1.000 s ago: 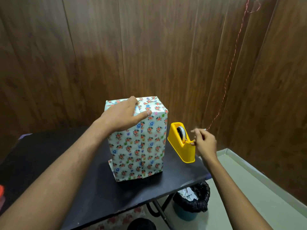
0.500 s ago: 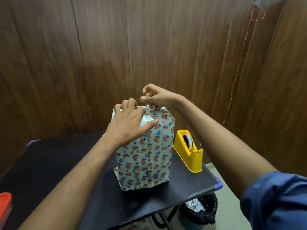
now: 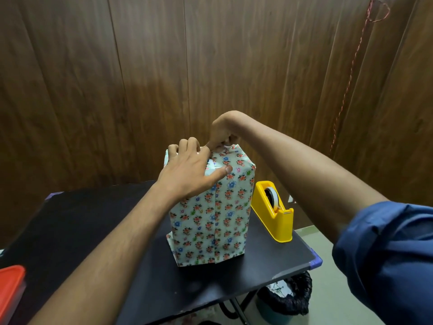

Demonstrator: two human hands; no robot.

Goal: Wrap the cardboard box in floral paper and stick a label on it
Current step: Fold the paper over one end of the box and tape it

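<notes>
The box (image 3: 210, 219), wrapped in white paper with small red and blue flowers, stands upright in the middle of the black table (image 3: 82, 231). My left hand (image 3: 189, 172) lies flat over the box's top near corner, fingers spread, thumb pressing the folded paper on the front face. My right hand (image 3: 221, 137) reaches over from the right and pinches at the far top edge of the box, fingers curled tight on the fold; a piece of tape there is too small to make out. No label is in view.
A yellow tape dispenser (image 3: 273, 212) stands right of the box near the table's right edge. A red-lidded container (image 3: 10, 287) sits at the left front corner. Below the table's right side is a bin with a black bag (image 3: 288, 296). A wooden wall stands close behind.
My right hand left the tape dispenser, swung up and left, and now presses down at the far top edge of the box. My left hand stayed on the top.
</notes>
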